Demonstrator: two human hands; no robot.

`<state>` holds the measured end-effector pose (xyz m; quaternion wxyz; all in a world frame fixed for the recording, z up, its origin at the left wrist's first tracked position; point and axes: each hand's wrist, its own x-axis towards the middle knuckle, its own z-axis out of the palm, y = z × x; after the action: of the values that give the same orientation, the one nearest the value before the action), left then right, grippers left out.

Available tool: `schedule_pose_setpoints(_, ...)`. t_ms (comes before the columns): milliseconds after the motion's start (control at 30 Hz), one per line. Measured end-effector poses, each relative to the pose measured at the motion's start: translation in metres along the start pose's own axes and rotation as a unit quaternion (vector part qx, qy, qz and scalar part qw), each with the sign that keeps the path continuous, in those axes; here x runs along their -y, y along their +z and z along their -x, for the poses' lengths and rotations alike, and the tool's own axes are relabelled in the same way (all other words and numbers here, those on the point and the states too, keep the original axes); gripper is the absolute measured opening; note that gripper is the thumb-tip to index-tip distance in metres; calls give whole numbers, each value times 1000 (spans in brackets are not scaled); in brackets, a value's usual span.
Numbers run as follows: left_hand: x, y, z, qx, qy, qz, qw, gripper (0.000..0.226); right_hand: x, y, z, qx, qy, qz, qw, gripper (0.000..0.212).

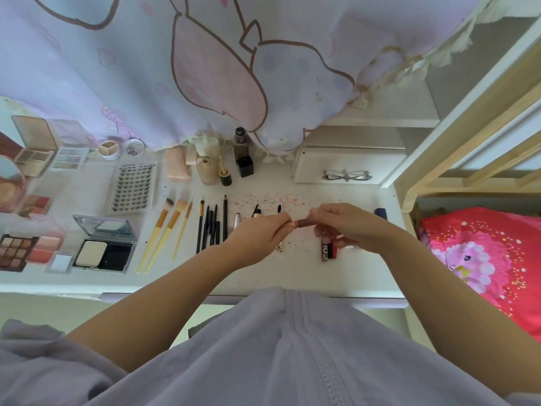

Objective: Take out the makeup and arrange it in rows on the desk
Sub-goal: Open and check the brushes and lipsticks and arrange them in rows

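Head view, centre frame: my left hand (260, 234) and right hand (348, 227) pinch a lipstick (306, 222) by its ends; light, stiff, probably slick.

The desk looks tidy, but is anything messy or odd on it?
Yes: pink and dark flecks are scattered over the white desk beyond the hands, like crumbs or shavings. The brushes and pencils lie in neat rows.
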<state>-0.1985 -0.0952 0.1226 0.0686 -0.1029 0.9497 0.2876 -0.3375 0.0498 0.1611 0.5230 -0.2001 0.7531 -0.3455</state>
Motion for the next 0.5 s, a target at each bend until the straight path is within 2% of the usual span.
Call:
schedule_pose_setpoints(67,0,0,1,-1,4,-8,1000,32,0,0,0,-5,14,17,1000,42)
schedule_pose_setpoints(200,3,2,2,-8,9,-15,1000,31,1,-1,1,12,6,11,1000,20)
schedule_pose_setpoints(300,5,2,1,-12,9,-12,1000,31,1,-1,0,13,20,22,999,32)
schedule_pose_setpoints(433,7,1,1,-15,9,-19,1000,31,1,-1,-1,33,-4,15,999,17)
schedule_pose_setpoints(500,9,0,1,-16,8,-25,1000,30,2,-1,-2,35,3,17,999,26)
